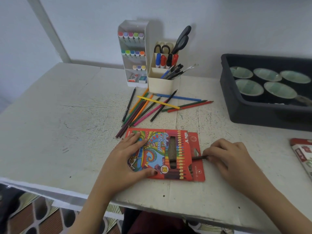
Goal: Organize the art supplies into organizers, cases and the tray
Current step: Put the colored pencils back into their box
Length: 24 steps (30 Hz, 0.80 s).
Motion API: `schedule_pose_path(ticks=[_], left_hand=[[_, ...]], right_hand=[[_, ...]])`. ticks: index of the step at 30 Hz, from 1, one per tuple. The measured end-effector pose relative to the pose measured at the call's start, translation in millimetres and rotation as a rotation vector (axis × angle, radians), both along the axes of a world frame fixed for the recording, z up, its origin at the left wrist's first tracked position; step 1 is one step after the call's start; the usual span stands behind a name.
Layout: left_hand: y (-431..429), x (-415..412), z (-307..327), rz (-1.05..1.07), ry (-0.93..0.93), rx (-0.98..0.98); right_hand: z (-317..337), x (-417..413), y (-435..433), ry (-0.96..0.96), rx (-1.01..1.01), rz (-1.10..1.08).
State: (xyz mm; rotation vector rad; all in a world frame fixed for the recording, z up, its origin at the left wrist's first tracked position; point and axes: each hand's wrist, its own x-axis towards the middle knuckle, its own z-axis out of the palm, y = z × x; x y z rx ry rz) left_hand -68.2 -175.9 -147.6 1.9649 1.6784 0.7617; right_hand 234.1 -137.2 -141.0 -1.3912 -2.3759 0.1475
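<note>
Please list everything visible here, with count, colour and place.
pencil box: one, red, front centre, under left hand.
dark pencil: one, brown-black, entering the box's right end.
loose pencils: about a dozen, mixed colours, behind the box.
marker organizer: one, white, at the back.
pen organizer: one, cream, right of it.
tray: one, dark grey, right; five pale green bowls inside.
packet: one, red and white, right edge.
left hand: flat on box.
right hand: pinches dark pencil.

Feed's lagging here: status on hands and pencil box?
Left hand flat on pencil box. Right hand pinching dark pencil at box's open end. Loose pencils behind, nothing blocking.
</note>
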Motion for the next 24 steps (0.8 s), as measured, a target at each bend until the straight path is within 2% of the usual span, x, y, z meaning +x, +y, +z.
schedule_pose_path(ticks=[4, 7, 10, 18, 24], left_hand=[[0.8, 0.3, 0.0, 0.000, -0.010, 0.003], [0.7, 0.3, 0.5, -0.004, -0.015, 0.012], [1.0, 0.7, 0.1, 0.003, -0.013, 0.021], [0.8, 0.6, -0.7, 0.013, -0.009, 0.019], [1.1, 2.0, 0.0, 0.019, -0.015, 0.013]], right_hand=[[-0.9, -8.1, -4.9, 0.042, -0.071, 0.054], [-6.1, -21.5, -8.8, 0.093, -0.009, 0.097], [-9.3, -25.8, -11.2, 0.147, 0.034, 0.049], [-2.6, 3.2, -17.8, 0.121, -0.002, -0.069], [-7.2, 8.7, -15.2, 0.155, -0.040, -0.043]])
